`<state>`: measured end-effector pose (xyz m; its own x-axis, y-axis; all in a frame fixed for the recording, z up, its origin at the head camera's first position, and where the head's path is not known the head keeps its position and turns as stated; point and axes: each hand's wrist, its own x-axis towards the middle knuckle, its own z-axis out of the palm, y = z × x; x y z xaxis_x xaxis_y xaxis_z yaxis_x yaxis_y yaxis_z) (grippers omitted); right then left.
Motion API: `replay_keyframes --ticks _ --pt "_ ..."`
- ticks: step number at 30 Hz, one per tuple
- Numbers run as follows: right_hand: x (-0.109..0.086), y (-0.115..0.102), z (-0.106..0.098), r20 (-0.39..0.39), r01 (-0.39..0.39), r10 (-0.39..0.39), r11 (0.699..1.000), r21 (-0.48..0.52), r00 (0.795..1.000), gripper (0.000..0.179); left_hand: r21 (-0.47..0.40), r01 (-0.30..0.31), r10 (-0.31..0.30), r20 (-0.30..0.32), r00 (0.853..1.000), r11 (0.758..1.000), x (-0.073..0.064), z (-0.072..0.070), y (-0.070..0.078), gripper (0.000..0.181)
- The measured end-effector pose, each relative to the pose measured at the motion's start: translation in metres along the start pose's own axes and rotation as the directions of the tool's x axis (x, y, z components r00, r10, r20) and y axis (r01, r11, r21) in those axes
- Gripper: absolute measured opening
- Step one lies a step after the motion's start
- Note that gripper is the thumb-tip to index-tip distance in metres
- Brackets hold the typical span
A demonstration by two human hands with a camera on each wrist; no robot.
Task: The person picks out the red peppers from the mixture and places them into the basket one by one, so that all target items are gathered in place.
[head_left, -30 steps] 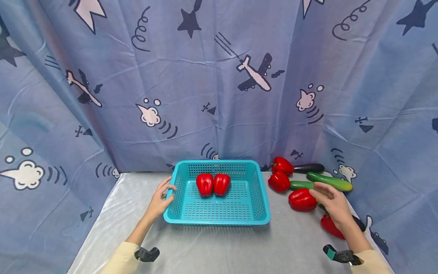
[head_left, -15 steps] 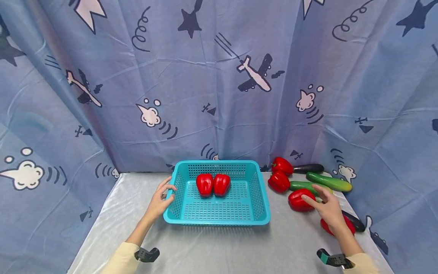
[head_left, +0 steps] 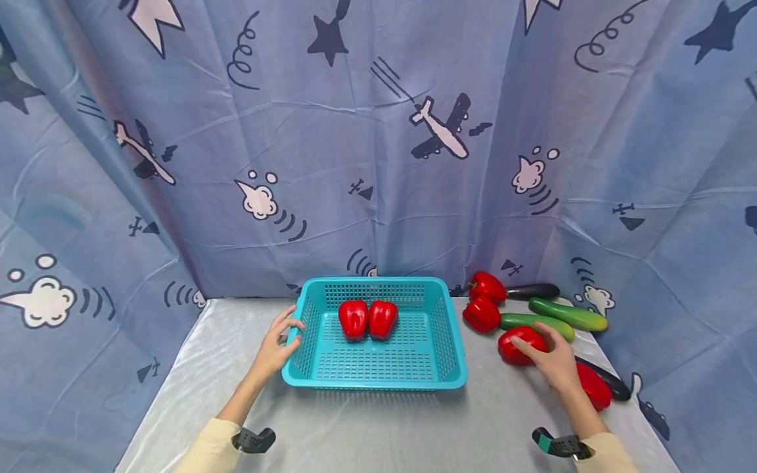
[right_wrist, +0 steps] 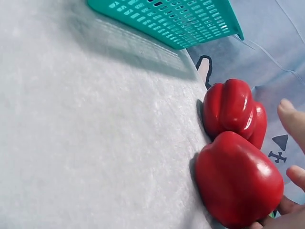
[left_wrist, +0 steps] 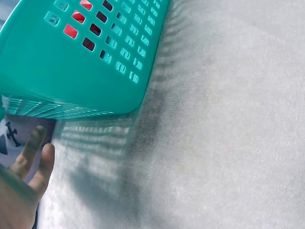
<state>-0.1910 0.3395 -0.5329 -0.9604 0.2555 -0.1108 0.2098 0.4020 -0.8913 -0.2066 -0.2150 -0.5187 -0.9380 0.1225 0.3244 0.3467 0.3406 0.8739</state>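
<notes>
My left hand is at the left rim of a turquoise plastic basket, its fingers spread. In the left wrist view, two extended fingers show beside the basket wall. My right hand is over a red bell pepper to the right of the basket, thumb and fingers spread around it. The right wrist view shows this bell pepper close to the fingers; firm contact cannot be told. Two red bell peppers lie side by side inside the basket, toward its back.
At the right lie two more bell peppers, an eggplant and two cucumbers. Another bell pepper and a dark eggplant are beside my right wrist. A blue patterned curtain hangs behind the grey-white table.
My right hand has moved left and slightly down, onto the nearest loose bell pepper, uncovering more of the cucumber. The left hand and the basket stay put.
</notes>
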Motion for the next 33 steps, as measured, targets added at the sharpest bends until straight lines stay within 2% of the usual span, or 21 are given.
replay_keyframes --ticks 5,14,29,33 --pt "0.002 -0.002 0.006 -0.039 -0.022 0.021 1.0 -0.016 0.999 0.089 0.006 -0.002 0.002 -0.001 1.0 1.0 0.0 0.0 0.0 0.02" --pt "0.008 -0.004 0.014 -0.052 -0.071 0.071 0.997 -0.016 0.996 0.086 0.011 -0.015 0.015 -0.012 1.0 1.0 -0.001 0.001 -0.001 0.02" --pt "0.01 0.001 0.015 -0.047 -0.011 0.01 1.0 -0.02 0.999 0.079 0.011 -0.013 0.013 -0.008 1.0 1.0 0.001 0.001 -0.002 0.02" --pt "0.008 -0.001 0.016 -0.07 0.019 -0.021 1.0 -0.019 0.997 0.078 0.009 -0.015 0.015 -0.01 1.0 1.0 0.001 0.001 -0.003 0.019"
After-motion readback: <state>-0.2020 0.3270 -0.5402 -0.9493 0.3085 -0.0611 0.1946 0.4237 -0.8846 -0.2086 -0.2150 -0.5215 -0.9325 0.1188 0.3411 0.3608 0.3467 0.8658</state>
